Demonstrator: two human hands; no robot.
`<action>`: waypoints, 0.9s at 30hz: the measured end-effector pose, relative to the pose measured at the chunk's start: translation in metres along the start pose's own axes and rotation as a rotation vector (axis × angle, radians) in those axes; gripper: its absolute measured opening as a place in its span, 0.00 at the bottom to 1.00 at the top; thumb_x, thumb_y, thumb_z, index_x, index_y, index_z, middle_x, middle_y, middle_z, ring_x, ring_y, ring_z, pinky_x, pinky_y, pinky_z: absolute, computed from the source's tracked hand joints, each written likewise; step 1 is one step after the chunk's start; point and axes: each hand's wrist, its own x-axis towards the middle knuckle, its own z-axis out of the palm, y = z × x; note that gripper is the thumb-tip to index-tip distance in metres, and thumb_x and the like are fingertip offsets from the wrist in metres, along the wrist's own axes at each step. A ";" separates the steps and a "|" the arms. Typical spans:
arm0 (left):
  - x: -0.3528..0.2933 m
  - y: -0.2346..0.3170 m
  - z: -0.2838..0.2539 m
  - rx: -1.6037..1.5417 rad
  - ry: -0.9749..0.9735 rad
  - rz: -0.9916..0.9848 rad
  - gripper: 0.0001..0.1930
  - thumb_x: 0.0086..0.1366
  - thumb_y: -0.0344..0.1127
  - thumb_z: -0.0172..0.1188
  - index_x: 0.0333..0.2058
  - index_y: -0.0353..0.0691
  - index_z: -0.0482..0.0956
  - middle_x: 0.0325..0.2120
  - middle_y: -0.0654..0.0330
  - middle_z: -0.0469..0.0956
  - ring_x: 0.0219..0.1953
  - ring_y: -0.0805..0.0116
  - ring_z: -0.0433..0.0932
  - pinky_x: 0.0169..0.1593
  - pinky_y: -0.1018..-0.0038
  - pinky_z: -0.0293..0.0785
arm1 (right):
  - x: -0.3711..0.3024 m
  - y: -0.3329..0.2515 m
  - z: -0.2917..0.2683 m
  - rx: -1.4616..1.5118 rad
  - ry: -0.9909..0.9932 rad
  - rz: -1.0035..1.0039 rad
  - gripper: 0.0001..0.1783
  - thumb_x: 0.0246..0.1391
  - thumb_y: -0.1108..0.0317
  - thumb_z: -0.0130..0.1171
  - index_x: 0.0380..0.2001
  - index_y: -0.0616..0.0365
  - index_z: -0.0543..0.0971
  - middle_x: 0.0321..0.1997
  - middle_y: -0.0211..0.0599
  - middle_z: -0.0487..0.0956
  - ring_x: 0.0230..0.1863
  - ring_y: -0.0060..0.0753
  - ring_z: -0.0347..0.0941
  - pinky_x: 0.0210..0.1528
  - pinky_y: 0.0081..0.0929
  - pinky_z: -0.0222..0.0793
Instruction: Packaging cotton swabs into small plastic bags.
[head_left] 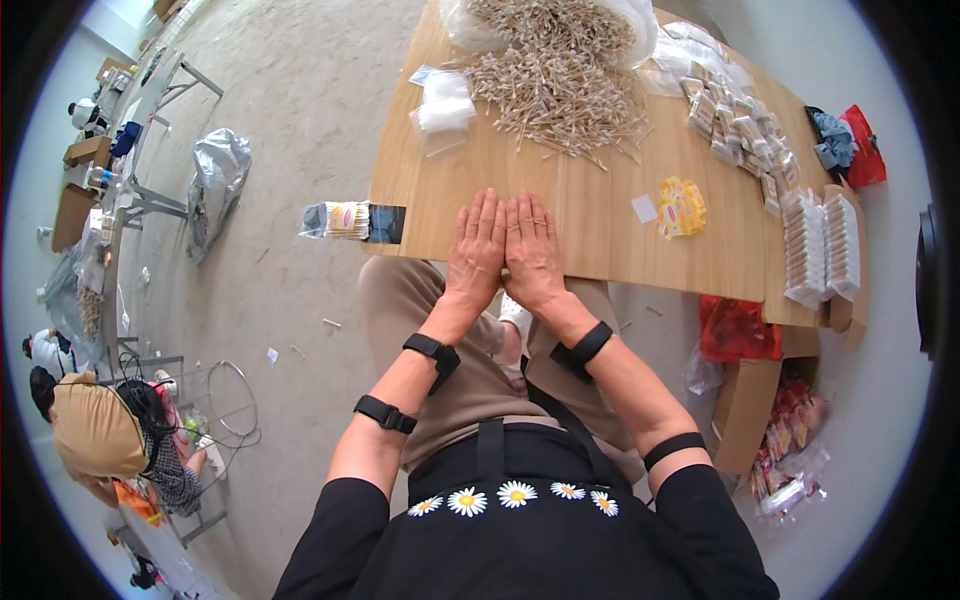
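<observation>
My left hand (pixel 477 245) and my right hand (pixel 533 248) lie flat, palms down, side by side at the near edge of the wooden table (pixel 590 225). Their fingers stretch forward and nothing is in them. To the right of my right hand lie a small white card (pixel 644 209) and a stack of yellow printed labels (pixel 682 207). A filled clear bag of sticks with a label (pixel 345 219) juts past the table's left edge, beside a dark flat patch (pixel 386 224). Farther off is a big heap of cotton swabs (pixel 565 85), with clear plastic bags (pixel 444 105) to its left.
Several packed swab bundles (pixel 740 130) are piled at the far right. Upright rows of packs (pixel 822 245) stand at the right edge. Below them is a cardboard box (pixel 748 415). A grey plastic bag (pixel 217 180) sits on the floor; another person (pixel 105 425) is at the left.
</observation>
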 end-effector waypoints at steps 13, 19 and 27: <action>-0.014 -0.012 -0.037 0.118 -0.310 -0.271 0.64 0.41 0.45 0.80 0.71 0.34 0.47 0.73 0.49 0.45 0.76 0.54 0.43 0.74 0.46 0.38 | 0.000 -0.013 0.001 0.079 -0.032 0.040 0.55 0.37 0.66 0.72 0.69 0.68 0.57 0.75 0.55 0.53 0.78 0.54 0.42 0.78 0.47 0.38; -0.016 -0.015 -0.034 0.136 -0.325 -0.260 0.63 0.42 0.44 0.79 0.71 0.34 0.47 0.74 0.49 0.44 0.76 0.54 0.42 0.73 0.43 0.37 | 0.003 -0.022 0.005 0.083 0.026 0.000 0.47 0.43 0.71 0.65 0.67 0.70 0.59 0.73 0.58 0.56 0.77 0.55 0.45 0.78 0.44 0.40; -0.016 -0.013 -0.032 0.078 -0.320 -0.208 0.52 0.50 0.35 0.72 0.71 0.36 0.51 0.73 0.50 0.48 0.76 0.55 0.43 0.72 0.39 0.35 | 0.006 -0.018 0.015 -0.041 0.086 -0.048 0.51 0.41 0.66 0.70 0.67 0.71 0.58 0.74 0.58 0.54 0.77 0.58 0.45 0.77 0.46 0.42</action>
